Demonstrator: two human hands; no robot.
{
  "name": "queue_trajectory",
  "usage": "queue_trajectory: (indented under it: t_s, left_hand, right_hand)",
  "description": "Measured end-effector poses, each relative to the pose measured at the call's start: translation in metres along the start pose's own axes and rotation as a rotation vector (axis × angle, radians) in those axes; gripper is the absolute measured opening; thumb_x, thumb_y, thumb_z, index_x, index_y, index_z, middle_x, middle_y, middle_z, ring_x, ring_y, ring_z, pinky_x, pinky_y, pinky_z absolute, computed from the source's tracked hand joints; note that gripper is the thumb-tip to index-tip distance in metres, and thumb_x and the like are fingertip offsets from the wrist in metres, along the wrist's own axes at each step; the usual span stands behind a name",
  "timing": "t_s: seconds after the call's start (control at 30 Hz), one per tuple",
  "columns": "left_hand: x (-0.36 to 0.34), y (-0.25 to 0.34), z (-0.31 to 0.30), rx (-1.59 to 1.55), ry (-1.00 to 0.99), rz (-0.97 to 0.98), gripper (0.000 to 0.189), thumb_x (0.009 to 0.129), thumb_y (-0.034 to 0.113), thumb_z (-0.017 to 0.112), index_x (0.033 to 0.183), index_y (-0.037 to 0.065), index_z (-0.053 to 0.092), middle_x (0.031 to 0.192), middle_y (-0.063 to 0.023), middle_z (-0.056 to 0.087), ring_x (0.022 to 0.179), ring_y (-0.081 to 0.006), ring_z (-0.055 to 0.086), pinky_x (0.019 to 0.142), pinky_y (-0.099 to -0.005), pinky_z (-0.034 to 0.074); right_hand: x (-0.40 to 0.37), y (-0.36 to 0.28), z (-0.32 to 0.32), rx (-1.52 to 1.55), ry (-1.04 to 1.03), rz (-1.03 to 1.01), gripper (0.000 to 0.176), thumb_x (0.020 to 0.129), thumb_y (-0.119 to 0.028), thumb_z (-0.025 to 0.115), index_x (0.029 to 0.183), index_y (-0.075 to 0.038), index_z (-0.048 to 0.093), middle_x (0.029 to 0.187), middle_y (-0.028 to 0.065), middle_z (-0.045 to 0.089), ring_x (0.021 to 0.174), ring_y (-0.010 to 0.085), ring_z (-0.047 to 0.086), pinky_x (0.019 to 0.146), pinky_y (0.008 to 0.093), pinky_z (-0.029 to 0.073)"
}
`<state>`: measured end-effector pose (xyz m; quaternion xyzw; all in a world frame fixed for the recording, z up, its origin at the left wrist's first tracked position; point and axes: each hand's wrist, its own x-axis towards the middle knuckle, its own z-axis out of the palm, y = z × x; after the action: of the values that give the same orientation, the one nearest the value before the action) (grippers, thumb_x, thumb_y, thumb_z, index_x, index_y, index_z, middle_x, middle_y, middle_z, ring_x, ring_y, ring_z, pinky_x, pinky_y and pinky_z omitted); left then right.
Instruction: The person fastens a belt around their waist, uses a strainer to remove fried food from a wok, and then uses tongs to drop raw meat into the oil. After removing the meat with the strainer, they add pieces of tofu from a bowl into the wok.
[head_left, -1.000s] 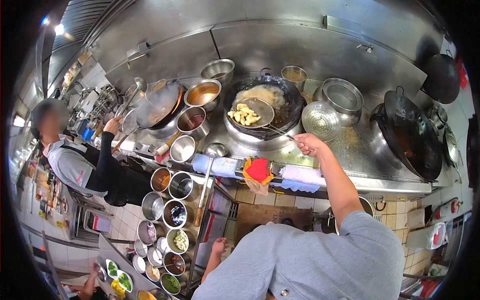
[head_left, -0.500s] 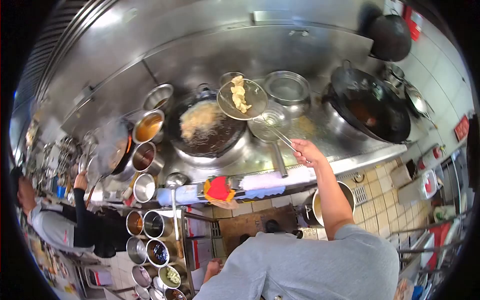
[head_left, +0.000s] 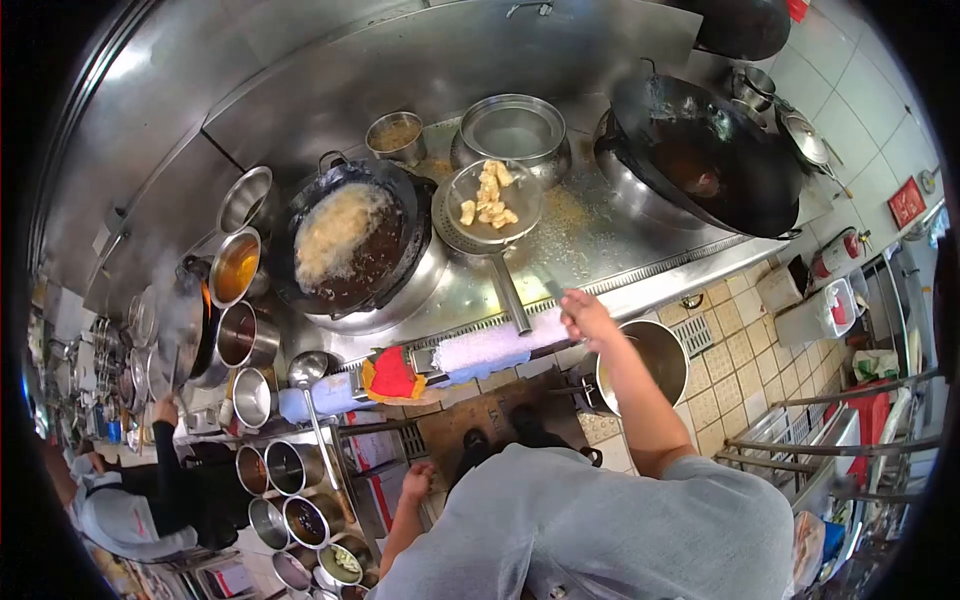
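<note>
My right hand [head_left: 585, 318] is closed on the end of a thin skimmer handle at the stove's front edge. The skimmer [head_left: 490, 200] carries pale fried pieces and rests on a perforated steel ladle [head_left: 505, 285] to the right of a black wok [head_left: 345, 235] of bubbling oil. My left hand [head_left: 418, 483] hangs at my side with loose fingers. It holds nothing and is beside a trolley of steel seasoning pots [head_left: 300, 515].
A large tilted dark wok [head_left: 700, 150] is at the right, with a steel bowl [head_left: 512, 128] behind the skimmer. A red cloth [head_left: 393, 373] and rolled towels [head_left: 480, 350] lie on the front rail. A pot [head_left: 655, 355] stands below. Another person [head_left: 120, 500] works at the left burner.
The skimmer with the fried pieces has come down from above the wok's right side onto the perforated ladle. My right hand dropped toward the stove's edge, and my view swung right.
</note>
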<state>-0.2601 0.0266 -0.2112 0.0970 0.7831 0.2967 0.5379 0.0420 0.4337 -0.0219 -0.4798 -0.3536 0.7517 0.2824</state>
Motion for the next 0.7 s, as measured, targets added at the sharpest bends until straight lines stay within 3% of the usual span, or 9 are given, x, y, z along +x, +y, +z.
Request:
queue_trajectory:
  t_s: [0.07,0.17,0.27,0.37,0.43,0.47,0.53,0.7]
  left_hand:
    - [0.005,-0.001,-0.001,0.197,-0.034,0.059,0.024,0.083,0.023,0.057,0.102,0.007,0.059,0.086,-0.0031,0.063,0.07,-0.0149,0.06,0.052,-0.0296,0.046]
    - [0.008,0.013,-0.011,0.392,-0.187,0.056,0.025,0.083,0.024,0.057,0.101,0.006,0.06,0.086,-0.0042,0.064,0.072,-0.0148,0.061,0.058,-0.0309,0.048]
    - [0.07,-0.005,-0.032,0.6,-0.325,0.157,0.028,0.083,0.026,0.057,0.102,0.005,0.06,0.087,-0.0065,0.064,0.071,-0.0159,0.061,0.065,-0.0313,0.049]
    - [0.099,0.034,-0.043,0.79,-0.452,0.25,0.028,0.084,0.027,0.056,0.1,0.004,0.06,0.088,-0.0086,0.065,0.074,-0.016,0.061,0.07,-0.0299,0.048]
    - [0.142,0.049,-0.026,0.96,-0.624,0.372,0.028,0.084,0.027,0.056,0.1,0.004,0.06,0.088,-0.0086,0.065,0.074,-0.016,0.061,0.071,-0.0299,0.048]
    - [0.24,0.169,-0.054,1.062,-0.735,0.436,0.028,0.084,0.026,0.056,0.1,0.004,0.06,0.088,-0.0085,0.065,0.074,-0.016,0.061,0.071,-0.0299,0.048]
    - [0.247,0.121,-0.062,1.264,-0.955,0.517,0.028,0.085,0.026,0.056,0.1,0.004,0.061,0.088,-0.0085,0.065,0.074,-0.0161,0.061,0.071,-0.0299,0.048]
    - [0.264,0.146,0.036,1.476,-1.272,0.626,0.026,0.085,0.026,0.056,0.099,0.004,0.061,0.088,-0.0084,0.065,0.075,-0.0161,0.061,0.072,-0.0299,0.048]
  right_hand:
    - [0.014,0.037,0.018,0.186,0.025,0.037,0.03,0.091,-0.016,0.048,0.118,-0.004,0.046,0.059,0.0032,0.047,0.038,0.0076,0.036,0.033,0.0212,0.028]
    - [0.029,0.074,0.041,0.181,-0.01,-0.012,0.014,0.091,-0.015,0.048,0.102,-0.006,0.048,0.061,0.0028,0.046,0.039,0.0081,0.035,0.034,0.0208,0.027]
    - [0.016,0.078,0.053,0.358,-0.017,-0.056,0.011,0.092,-0.015,0.048,0.098,-0.006,0.047,0.062,0.0024,0.046,0.038,0.0077,0.035,0.033,0.0203,0.027]
    - [-0.019,0.087,0.059,0.412,0.031,-0.077,0.011,0.092,-0.016,0.048,0.101,-0.01,0.049,0.063,0.0013,0.046,0.04,0.0056,0.034,0.032,0.018,0.027]
    - [-0.046,0.104,0.058,0.575,0.081,-0.108,0.018,0.091,-0.016,0.05,0.107,-0.008,0.051,0.063,0.0008,0.047,0.043,0.0056,0.037,0.033,0.0175,0.029]
    - [-0.063,0.116,0.055,0.521,0.107,-0.16,0.019,0.091,-0.016,0.05,0.108,-0.009,0.051,0.064,0.0014,0.047,0.043,0.0051,0.037,0.033,0.0172,0.028]
    - [-0.122,0.127,0.061,0.612,0.054,-0.254,0.024,0.093,-0.016,0.044,0.116,-0.008,0.046,0.065,0.0006,0.046,0.046,0.0051,0.037,0.037,0.0178,0.031]
    - [-0.273,0.175,0.085,0.785,0.431,-0.385,0.03,0.094,-0.013,0.04,0.123,-0.007,0.044,0.07,0.0024,0.046,0.048,0.0058,0.035,0.041,0.0192,0.03]
